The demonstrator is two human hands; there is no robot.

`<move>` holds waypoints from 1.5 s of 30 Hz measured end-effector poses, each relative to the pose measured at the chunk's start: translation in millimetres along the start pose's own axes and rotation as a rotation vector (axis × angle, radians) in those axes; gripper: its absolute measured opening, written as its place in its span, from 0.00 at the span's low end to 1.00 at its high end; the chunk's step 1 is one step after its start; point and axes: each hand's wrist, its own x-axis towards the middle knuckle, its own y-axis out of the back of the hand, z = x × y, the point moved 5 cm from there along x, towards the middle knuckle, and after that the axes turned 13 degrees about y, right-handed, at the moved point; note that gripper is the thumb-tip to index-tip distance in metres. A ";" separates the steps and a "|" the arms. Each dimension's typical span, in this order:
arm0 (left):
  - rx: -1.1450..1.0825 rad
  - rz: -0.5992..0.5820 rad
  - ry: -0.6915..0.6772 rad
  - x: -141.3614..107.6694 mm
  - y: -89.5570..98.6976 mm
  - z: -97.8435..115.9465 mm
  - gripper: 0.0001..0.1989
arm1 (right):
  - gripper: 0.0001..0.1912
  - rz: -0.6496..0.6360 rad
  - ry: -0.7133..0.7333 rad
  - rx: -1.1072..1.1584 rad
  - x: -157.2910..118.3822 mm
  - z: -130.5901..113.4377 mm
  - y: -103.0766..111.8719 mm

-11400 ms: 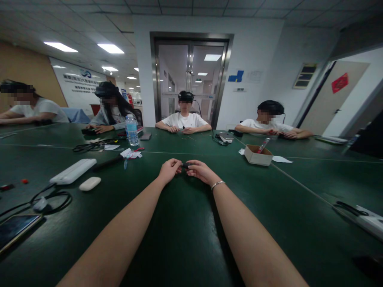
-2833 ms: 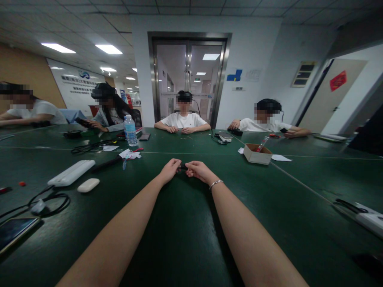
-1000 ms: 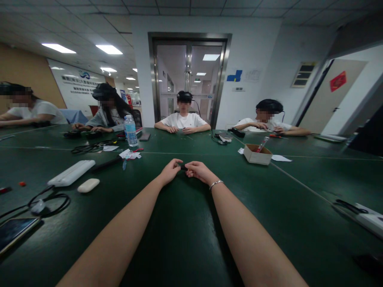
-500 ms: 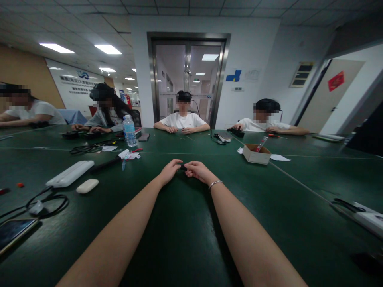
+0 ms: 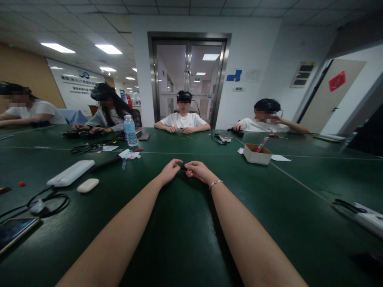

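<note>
Both my arms reach forward over the green table point(image 5: 179, 223). Between my fingertips is a small black object point(image 5: 182, 167), mostly covered, so its kind does not show. My left hand point(image 5: 170, 171) is closed on its left end, thumb and fingers pinching. From the other side my right hand point(image 5: 198, 171) grips it between thumb and forefinger, the other fingers curled. A silver bracelet point(image 5: 216, 184) circles my right wrist.
To the left lie a white power bank point(image 5: 72, 173), a white earbud case point(image 5: 87, 185), a phone point(image 5: 18, 233) and black cables. A water bottle point(image 5: 130, 131) stands farther back. Right of my hands is a small cardboard box point(image 5: 256, 156). Several people sit across the table.
My hands and the black object have hardly moved. Across the table, the person at the right has raised a hand toward their head.
</note>
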 end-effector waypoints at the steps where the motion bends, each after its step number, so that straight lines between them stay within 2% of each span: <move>1: -0.004 -0.004 -0.007 -0.5 -0.2 1.1 0.16 | 0.01 0.000 0.001 0.002 0.2 0.1 0.1; 8: -0.034 -0.022 -0.019 -3.4 -0.1 6.9 0.17 | 0.01 -0.003 0.004 0.026 0.2 -0.2 -0.1; 14: -0.036 -0.004 0.114 -1.2 -0.7 2.2 0.15 | 0.02 -0.002 0.001 0.013 -0.9 -1.5 -0.5; 20: 0.019 0.038 0.047 2.5 -0.6 -3.1 0.14 | 0.03 -0.007 0.005 -0.003 -1.0 -2.0 -1.1; 36: -0.013 -0.017 -0.018 -1.7 0.1 3.0 0.17 | 0.03 -0.015 0.008 0.004 -0.1 0.0 -0.7; 42: -0.013 0.019 0.077 1.3 0.4 -1.8 0.14 | 0.03 -0.014 0.018 0.010 0.6 0.3 -0.5; 45: 0.007 0.019 0.078 1.2 -1.2 -2.7 0.15 | 0.03 -0.015 0.014 0.020 0.4 0.1 -1.1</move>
